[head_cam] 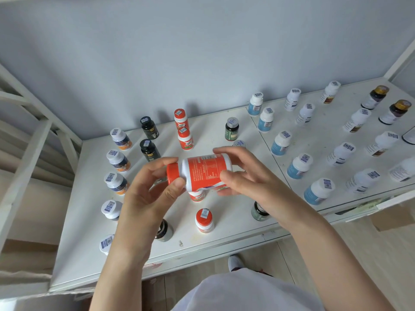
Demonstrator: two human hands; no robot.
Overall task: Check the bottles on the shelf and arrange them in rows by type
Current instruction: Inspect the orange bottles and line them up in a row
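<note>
A pale blue-grey wall stood behind a white shelf that carried many small upright bottles, most with a barcode sticker on the cap. At the bottom edge showed the person's white garment, with a white shoe on the wooden floor just beyond it.

On the shelf's right half the bottles stood in slanting rows. The blue-labelled bottles were nearest the middle, then the dark-labelled white bottles, then the brown-labelled bottles. Two amber bottles with gold caps stood at the far right.

On the left half, a row of navy-and-orange bottles ran along the left edge, with two black bottles next to it. Two orange-capped bottles stood one behind the other near the wall, and a green bottle stood to their right.

Both hands were raised over the middle of the shelf. The left hand had its fingers and thumb curled round the cap end of an orange bottle. The right hand gripped the base end, fingers over the top and thumb on the label. This bottle lay on its side in the air, cap to the left and printed label facing up. A front orange bottle stood upright near the shelf's near edge.
</note>
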